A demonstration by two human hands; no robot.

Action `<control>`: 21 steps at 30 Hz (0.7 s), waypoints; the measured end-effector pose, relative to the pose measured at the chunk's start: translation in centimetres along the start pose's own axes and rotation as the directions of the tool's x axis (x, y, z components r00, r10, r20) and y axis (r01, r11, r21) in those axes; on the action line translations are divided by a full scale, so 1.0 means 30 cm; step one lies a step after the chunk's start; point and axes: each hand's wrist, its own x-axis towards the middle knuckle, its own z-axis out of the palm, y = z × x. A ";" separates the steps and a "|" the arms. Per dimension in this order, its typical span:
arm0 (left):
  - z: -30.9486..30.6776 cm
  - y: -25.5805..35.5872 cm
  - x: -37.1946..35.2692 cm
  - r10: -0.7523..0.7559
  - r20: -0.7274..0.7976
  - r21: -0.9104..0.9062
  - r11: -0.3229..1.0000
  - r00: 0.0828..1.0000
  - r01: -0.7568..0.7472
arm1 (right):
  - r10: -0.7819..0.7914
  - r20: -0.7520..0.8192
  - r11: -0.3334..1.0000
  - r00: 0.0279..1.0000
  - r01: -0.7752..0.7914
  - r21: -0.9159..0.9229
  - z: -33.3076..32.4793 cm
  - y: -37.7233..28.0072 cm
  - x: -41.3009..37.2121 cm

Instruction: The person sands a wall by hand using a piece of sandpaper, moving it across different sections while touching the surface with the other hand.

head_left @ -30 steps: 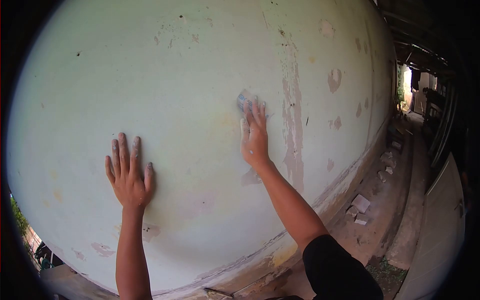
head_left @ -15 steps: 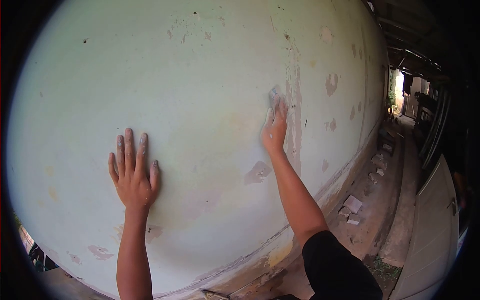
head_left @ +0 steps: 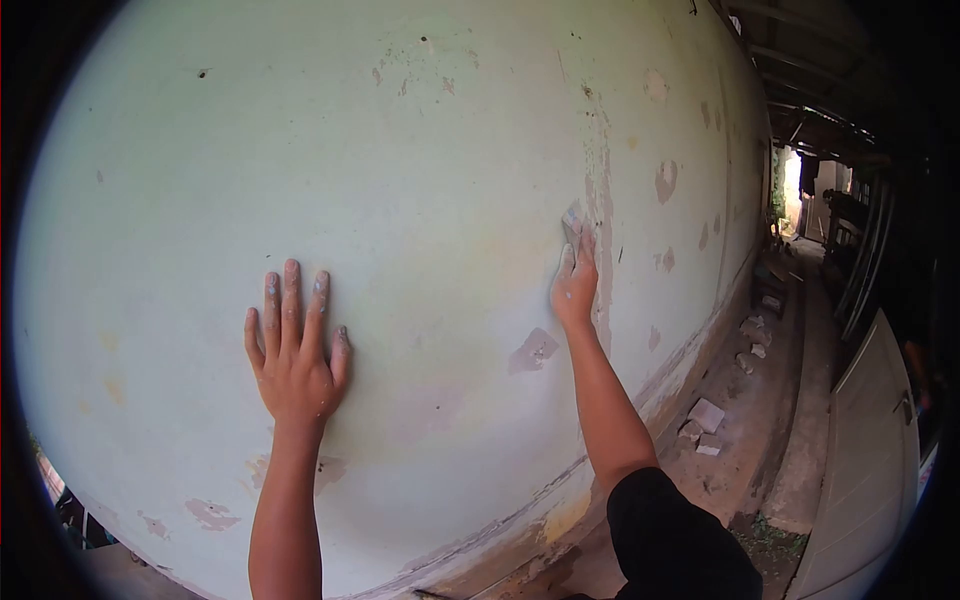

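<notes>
A pale green wall with worn paint and bare patches stands in front of me. My left hand lies flat on it at the left, fingers spread and dusty, holding nothing. Farther right, my right hand is against the wall, its fingers closed on a small flat grey piece that looks like folded sandpaper. That piece lies against the wall, beside a vertical strip of flaked paint. Below and left of this hand is a grey-brown bare patch. The fingers partly cover the grey piece.
Broken pale blocks lie on the ground along the wall's foot at the right. A light door panel leans at the lower right. Beyond it, a narrow passage runs back toward a bright opening.
My view has shifted, so the wall sits farther right and lower. My right hand has slid slightly down the wall with the grey piece. My left hand stays at about the same place on it.
</notes>
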 end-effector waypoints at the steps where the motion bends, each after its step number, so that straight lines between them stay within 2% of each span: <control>1: -0.005 -0.005 -0.005 -0.006 0.001 0.002 1.000 1.000 0.006 | 0.020 -0.009 1.000 1.000 -0.020 0.016 0.006 -0.031 -0.002; 3: -0.004 -0.002 -0.003 -0.003 0.008 -0.015 1.000 1.000 0.003 | -0.109 -0.010 0.993 0.994 0.109 0.047 0.051 -0.123 -0.077; 5: -0.001 0.003 0.001 -0.004 -0.005 -0.018 1.000 1.000 0.004 | -0.266 0.112 0.961 0.957 0.255 0.105 0.099 -0.238 -0.239; 7: -0.002 0.005 -0.007 -0.012 -0.004 -0.020 1.000 1.000 0.012 | -0.447 0.221 0.893 0.867 0.416 0.172 0.140 -0.351 -0.432; 8: -0.003 0.002 -0.007 -0.017 -0.001 -0.015 1.000 1.000 0.017 | -0.442 0.272 0.896 0.855 0.406 0.179 0.146 -0.401 -0.500; 11: 0.000 -0.001 -0.004 -0.002 -0.003 -0.003 1.000 1.000 0.002 | -0.487 0.245 0.871 0.838 0.445 0.210 0.156 -0.366 -0.508; 13: -0.005 0.003 -0.002 -0.009 0.011 -0.020 1.000 1.000 0.009 | -0.467 0.219 0.884 0.857 0.443 0.151 0.133 -0.303 -0.431; 15: -0.004 0.000 -0.003 -0.009 0.013 -0.027 1.000 1.000 0.010 | -0.370 0.070 0.926 0.926 0.362 0.105 0.116 -0.204 -0.300; 17: -0.003 -0.001 -0.012 -0.012 0.014 -0.042 0.999 1.000 0.012 | -0.115 -0.063 0.987 0.991 0.122 0.107 0.081 -0.139 -0.131; 18: -0.003 -0.002 -0.012 -0.009 0.016 -0.044 0.999 1.000 0.010 | 0.041 -0.066 0.982 0.997 -0.028 0.189 0.053 -0.120 -0.064; 19: -0.002 -0.002 -0.010 -0.008 0.015 -0.045 0.999 1.000 0.008 | 0.034 -0.065 0.982 0.997 -0.022 0.189 0.065 -0.132 -0.041; 21: -0.002 -0.004 -0.010 -0.010 0.012 -0.043 0.999 1.000 0.010 | 0.131 -0.135 0.981 0.982 -0.109 0.160 0.096 -0.154 -0.024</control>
